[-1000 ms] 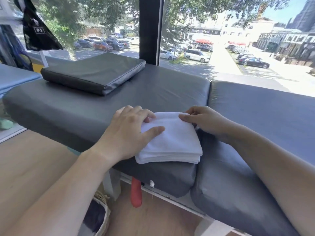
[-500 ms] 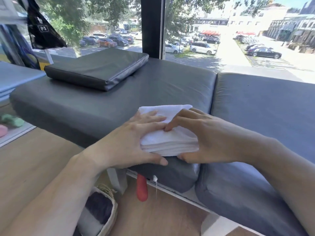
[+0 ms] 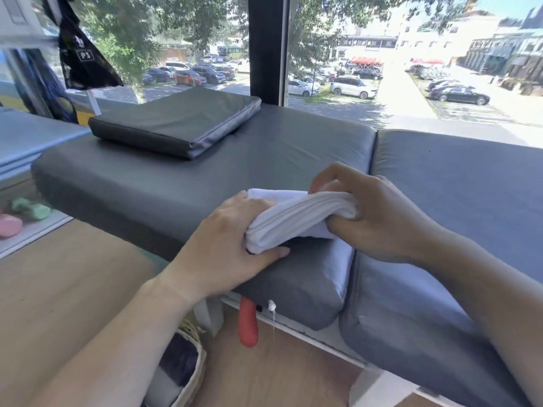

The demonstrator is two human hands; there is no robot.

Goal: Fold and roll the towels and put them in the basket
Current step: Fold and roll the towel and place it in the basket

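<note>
Okay, both hands grip the folded towel (image 3: 296, 218) at the bench's (image 3: 205, 171) near edge, left hand (image 3: 232, 254) and right hand (image 3: 379, 212) fingers curled round it. Roll tight, edges even; basket (image 3: 191, 374) waits below.

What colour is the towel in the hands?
Plain white, no pattern; the towel shows best in the head view, held between both hands.

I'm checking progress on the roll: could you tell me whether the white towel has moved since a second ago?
Yes. The white towel lay flat on the grey cushion; now both hands lift its near edge off the cushion and curl it.
</note>
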